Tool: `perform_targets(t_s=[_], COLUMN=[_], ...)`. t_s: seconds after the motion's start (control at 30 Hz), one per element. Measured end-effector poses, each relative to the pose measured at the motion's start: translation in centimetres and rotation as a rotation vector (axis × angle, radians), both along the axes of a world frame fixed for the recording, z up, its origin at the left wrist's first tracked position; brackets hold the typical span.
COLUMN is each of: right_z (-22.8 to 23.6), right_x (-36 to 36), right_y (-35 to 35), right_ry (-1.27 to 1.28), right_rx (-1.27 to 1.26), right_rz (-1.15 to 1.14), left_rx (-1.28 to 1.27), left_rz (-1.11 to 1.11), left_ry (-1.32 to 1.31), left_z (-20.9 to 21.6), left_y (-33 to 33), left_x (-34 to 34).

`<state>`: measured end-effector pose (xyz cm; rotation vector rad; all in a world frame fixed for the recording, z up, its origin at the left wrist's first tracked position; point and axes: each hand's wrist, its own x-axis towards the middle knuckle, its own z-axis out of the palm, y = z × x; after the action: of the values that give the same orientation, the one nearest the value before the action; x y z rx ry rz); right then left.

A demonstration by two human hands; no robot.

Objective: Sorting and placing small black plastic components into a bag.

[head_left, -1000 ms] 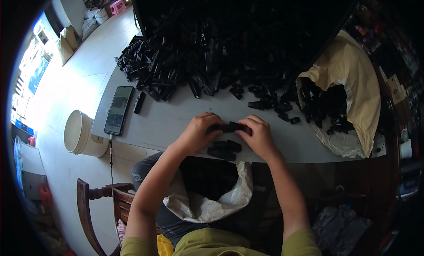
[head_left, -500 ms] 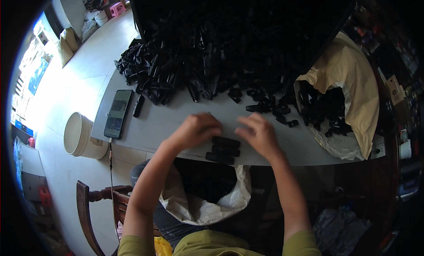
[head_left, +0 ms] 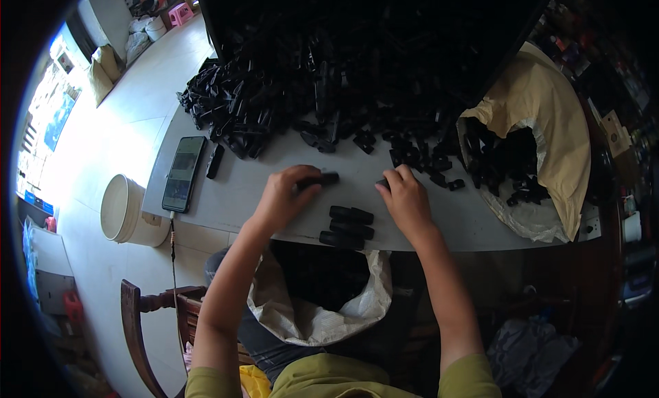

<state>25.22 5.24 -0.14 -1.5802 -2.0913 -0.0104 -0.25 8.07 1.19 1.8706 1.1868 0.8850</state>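
My left hand (head_left: 285, 195) is closed around a long black plastic piece (head_left: 322, 180), whose end sticks out past the fingers toward the right. Across from it, my right hand (head_left: 406, 197) pinches a small dark piece (head_left: 383, 183), mostly covered by the fingertips. The hands are apart, both over the grey table (head_left: 261, 192). Between them and closer to the front edge, a short row of black oblong pieces (head_left: 351, 228) lies one behind another. Beyond the hands spreads a large heap of black plastic parts (head_left: 274, 103), with smaller black parts (head_left: 419, 154) at its right.
A phone (head_left: 184, 175) on a cable lies at the table's left, beside a single black part (head_left: 215, 162). A paper-lined sack (head_left: 549, 137) of black parts lies at the right. An open white woven sack (head_left: 322, 333) is at my lap. A bucket (head_left: 118, 209) stands left.
My hands have moved apart from their blurred position over the row. A black piece now shows in my left hand and a small dark one in my right. Parts at the heap's near edge have shifted.
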Motion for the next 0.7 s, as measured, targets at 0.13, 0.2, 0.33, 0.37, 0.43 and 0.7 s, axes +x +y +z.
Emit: perform_targets(t_s=[0.13, 0.2, 0.33, 0.37, 0.43, 0.7], right_z=[0.9, 2.0, 2.5, 2.2, 1.3, 2.5], right_x=[0.0, 0.2, -0.7, -0.6, -0.6, -1.1], right_y=[-1.0, -1.4, -1.8, -1.6, -1.1, -2.3], right_ry=[0.05, 0.084, 0.011, 0.012, 0.044, -0.003], right_rx=[-0.029, -0.009, -0.201, -0.199, -0.165, -0.055], right_rz=[-0.007, -0.148, -0.118, -0.118, -0.03, -0.24], left_rx=[0.549, 0.412, 0.145, 0.181, 0.215, 0.211], left_rz=[-0.032, 0.114, 0.016, 0.002, -0.012, -0.147], left_ry=[0.18, 0.419, 0.445, 0.454, 0.464, 0.173], left_z=[0.4, 1.2, 2.0, 1.7, 1.7, 0.8], left_y=[-0.7, -1.2, -1.5, -1.4, -1.5, -1.4], left_x=[1.6, 2.0, 3.1, 3.2, 3.2, 2.7])
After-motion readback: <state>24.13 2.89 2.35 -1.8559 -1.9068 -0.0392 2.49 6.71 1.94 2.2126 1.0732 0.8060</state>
